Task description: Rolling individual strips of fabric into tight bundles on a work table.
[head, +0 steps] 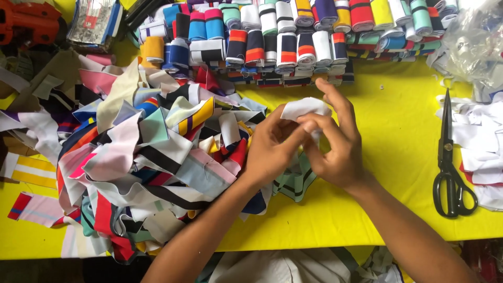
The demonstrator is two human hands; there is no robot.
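Nearest, both hands met over the yellow table (398,152): the left hand (270,149) and right hand (335,152) pinched a white fabric scrap (304,108) between fingertips. It looked light, limp, best gripped by its edges. Beyond lay the heap of offcuts (152,152), black scissors (450,167), then rolled striped bands (293,42).

We see a white cloth piece (303,108), a yellow table cover (398,141), black scissors (450,162), striped scraps (152,157) in pink, red, navy, and many-coloured banded rolls (293,36)
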